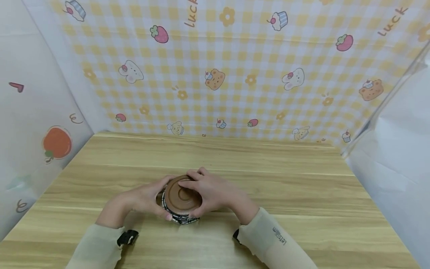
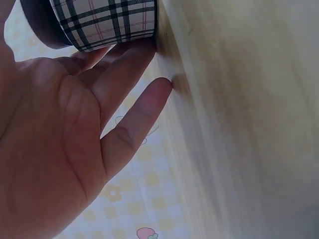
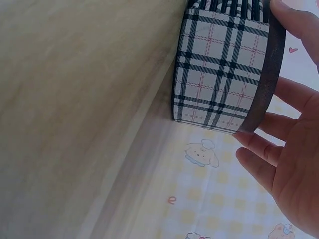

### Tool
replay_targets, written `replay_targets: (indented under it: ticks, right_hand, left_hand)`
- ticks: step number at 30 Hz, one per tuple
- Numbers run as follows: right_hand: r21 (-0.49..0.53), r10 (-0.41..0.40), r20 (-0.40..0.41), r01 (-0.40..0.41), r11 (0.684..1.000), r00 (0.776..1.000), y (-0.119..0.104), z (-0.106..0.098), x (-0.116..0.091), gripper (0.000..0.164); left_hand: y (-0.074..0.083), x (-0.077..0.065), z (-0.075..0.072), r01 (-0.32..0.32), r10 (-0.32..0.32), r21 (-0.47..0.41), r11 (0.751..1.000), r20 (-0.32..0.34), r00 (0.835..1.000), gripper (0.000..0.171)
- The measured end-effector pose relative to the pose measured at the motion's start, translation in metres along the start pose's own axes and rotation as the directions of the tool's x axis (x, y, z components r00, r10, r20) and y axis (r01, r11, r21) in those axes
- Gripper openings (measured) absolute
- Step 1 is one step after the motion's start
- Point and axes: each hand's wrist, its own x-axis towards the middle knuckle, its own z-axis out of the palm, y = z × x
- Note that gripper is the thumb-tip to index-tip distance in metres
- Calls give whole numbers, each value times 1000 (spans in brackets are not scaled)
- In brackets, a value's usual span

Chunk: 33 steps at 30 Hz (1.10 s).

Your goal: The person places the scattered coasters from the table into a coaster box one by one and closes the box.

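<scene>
A round container with black-and-white plaid sides [image 1: 183, 219] and a brown lid [image 1: 175, 200] stands on the table between both hands. My left hand [image 1: 147, 198] holds its left side, thumb at the front and fingers reaching round behind. In the left wrist view, the little finger of the left hand [image 2: 65, 129] touches the tabletop below the plaid wall [image 2: 114, 20]. From the right, my right hand [image 1: 215, 190] grips the lid with thumb and fingers spread over its edge. The right wrist view shows the right hand [image 3: 299, 149] at the dark lid rim [image 3: 271, 69]; striped folds show on the plaid side. The container's inside is hidden.
The wood-grain table [image 1: 285, 186] spreads out around the hands. A yellow checked backdrop [image 1: 235, 56] rises at its far edge. White sheets [image 1: 396, 160] border the sides. Black bands [image 1: 127, 237] sit at the sleeve cuffs.
</scene>
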Motion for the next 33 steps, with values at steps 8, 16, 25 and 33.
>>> replay_targets:
  ticks: [8, 16, 25, 33]
  right_hand:
    - [-48, 6, -6, -6, 999, 1000, -1, 3, 2, 87]
    - [-51, 33, 1, -33, 998, 999, 0, 7, 3, 87]
    - [-18, 65, 12, -64, 998, 998, -2, 5, 0, 87]
    - [49, 61, 28, -62, 997, 998, 3, 6, -4, 86]
  left_hand:
    - [0, 0, -1, 26, -26, -14, 1000, 10, 1000, 104]
    - [-1, 1, -2, 25, -24, -18, 1000, 9, 1000, 104]
    - [-1, 3, -3, 17, -17, -19, 1000, 9, 1000, 103]
    - [-4, 0, -3, 60, -60, 7, 998, 0, 998, 106]
